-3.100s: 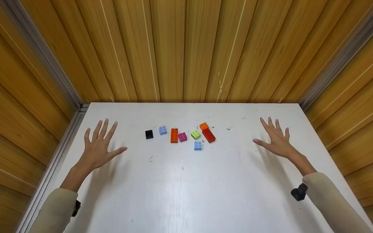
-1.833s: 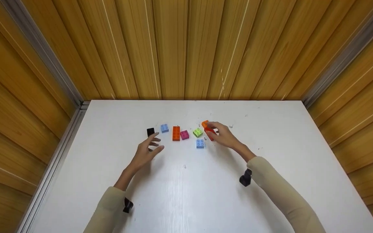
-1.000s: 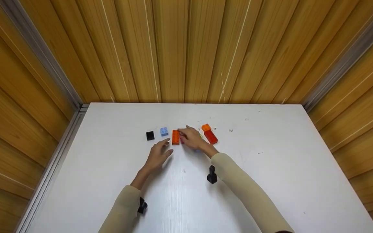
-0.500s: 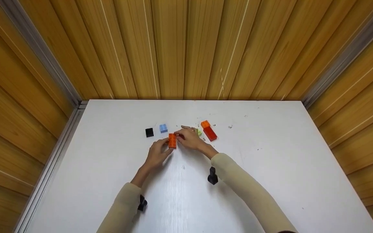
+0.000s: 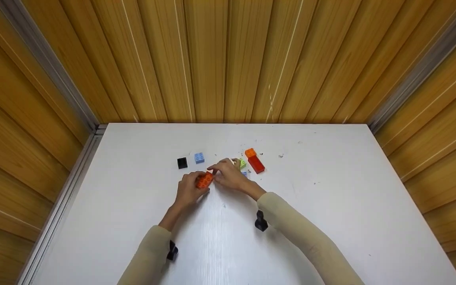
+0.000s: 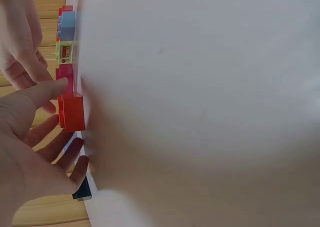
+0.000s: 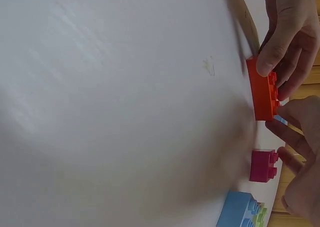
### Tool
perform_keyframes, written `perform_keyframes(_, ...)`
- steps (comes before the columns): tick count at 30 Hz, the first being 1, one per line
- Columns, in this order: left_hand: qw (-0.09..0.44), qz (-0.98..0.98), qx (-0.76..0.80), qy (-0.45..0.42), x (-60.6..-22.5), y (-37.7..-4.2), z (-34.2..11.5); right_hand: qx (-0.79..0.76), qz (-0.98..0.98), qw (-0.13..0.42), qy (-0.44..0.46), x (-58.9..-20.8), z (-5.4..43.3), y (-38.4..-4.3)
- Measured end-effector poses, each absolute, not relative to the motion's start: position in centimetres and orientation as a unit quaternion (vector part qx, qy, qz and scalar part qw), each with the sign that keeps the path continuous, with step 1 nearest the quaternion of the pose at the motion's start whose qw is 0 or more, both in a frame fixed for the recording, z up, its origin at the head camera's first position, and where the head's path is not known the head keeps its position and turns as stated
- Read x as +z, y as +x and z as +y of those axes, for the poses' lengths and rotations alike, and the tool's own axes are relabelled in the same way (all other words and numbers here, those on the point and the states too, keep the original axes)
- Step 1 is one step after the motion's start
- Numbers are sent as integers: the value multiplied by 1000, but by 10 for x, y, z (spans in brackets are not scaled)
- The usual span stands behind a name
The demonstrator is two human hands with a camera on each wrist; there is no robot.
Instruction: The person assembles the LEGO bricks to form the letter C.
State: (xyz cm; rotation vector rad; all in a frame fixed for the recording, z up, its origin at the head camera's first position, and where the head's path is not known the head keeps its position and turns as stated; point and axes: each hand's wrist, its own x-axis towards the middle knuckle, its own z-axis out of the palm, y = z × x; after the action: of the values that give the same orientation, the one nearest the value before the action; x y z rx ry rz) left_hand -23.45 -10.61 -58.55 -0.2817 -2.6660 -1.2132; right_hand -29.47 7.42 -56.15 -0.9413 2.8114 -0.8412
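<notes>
My left hand (image 5: 188, 190) pinches an orange-red toy building brick (image 5: 204, 180) between thumb and fingers. In the right wrist view the same long orange-red brick (image 7: 262, 92) shows its studs facing right, with the left thumb against its side. The right hand (image 5: 230, 174) is at the brick's other end; its extended fingertips touch or nearly touch that end. A magenta brick (image 7: 263, 165) lies near the right fingers, hidden under the right hand in the head view. A light blue brick (image 7: 235, 209) and a lime green brick (image 5: 243, 162) are partly covered by that hand.
On the white table (image 5: 220, 245), a red brick (image 5: 256, 164) lies against an orange brick (image 5: 250, 152) to the right. Farther left are another light blue brick (image 5: 199, 157) and a black brick (image 5: 182, 162). Wood-patterned walls (image 5: 228, 63) enclose the table.
Both hands came inward from the table's sides. The right passed the red brick to the orange-red one. That brick came into the left hand, nearer the person, and turned to a slant.
</notes>
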Motion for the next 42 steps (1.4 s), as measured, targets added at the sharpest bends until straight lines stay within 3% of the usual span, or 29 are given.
perform_keyframes(11, 18, -886, -450, -109, -587, -232, -115, -209, 922, 24, -325, -566, 81, -281)
perform_keyframes(23, -15, -890, -445, -104, -577, -223, -120, -195, 913, -36, -358, -567, 103, -251)
perform_keyframes(28, -13, -891, -430, -143, -577, -218, -116, -212, 910, -54, -353, -565, 115, -233)
perform_keyframes(42, -58, -875, -432, -212, -573, -211, -90, -271, 911, -21, -309, -570, 155, -206)
